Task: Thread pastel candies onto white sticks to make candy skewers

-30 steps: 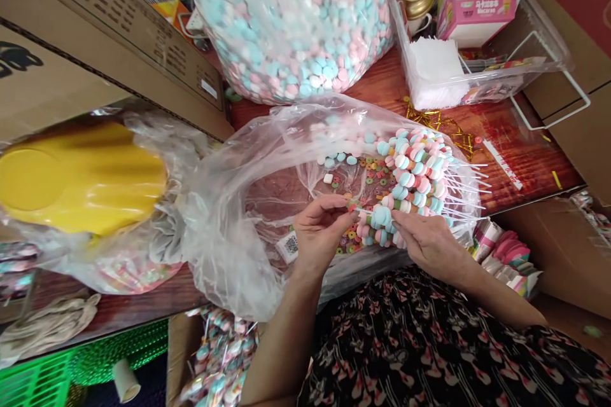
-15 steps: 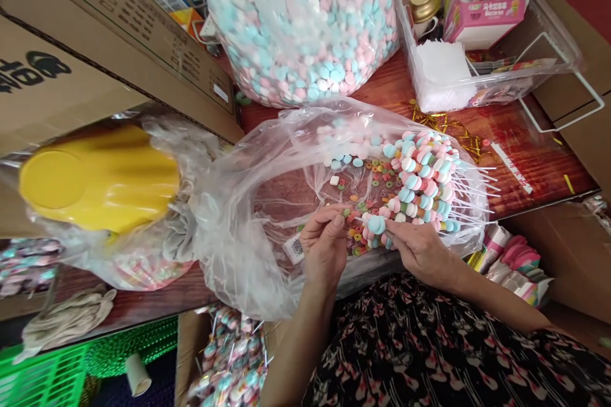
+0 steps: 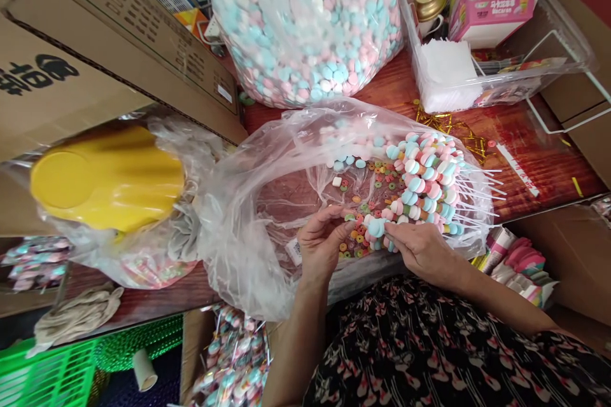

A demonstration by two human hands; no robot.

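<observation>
On the red-brown table [image 3: 534,181], going left to right, you first meet a yellow plastic tub [image 3: 107,178] inside a clear bag, with a cardboard box [image 3: 119,32] above it. In the centre, a big clear sack [image 3: 305,32] is packed with pink, blue and white candy discs. Below it, an open plastic bag [image 3: 238,235] holds coloured candy rings [image 3: 370,203] and a mass of candy skewers [image 3: 420,184], their white sticks pointing right. Your left hand [image 3: 322,245] is half open, its fingers curled just beside the skewers; you cannot tell whether it grips anything. Your right hand [image 3: 422,251] is closed in a pinch on a skewer [image 3: 376,227] at its blue disc. Far right, a clear tray [image 3: 415,57] carries a gold-lidded jar [image 3: 429,0], a pink carton [image 3: 491,16] and white tissues [image 3: 449,76]. Since the earlier view, your left fingers have spread apart, and everything sits further right.
</observation>
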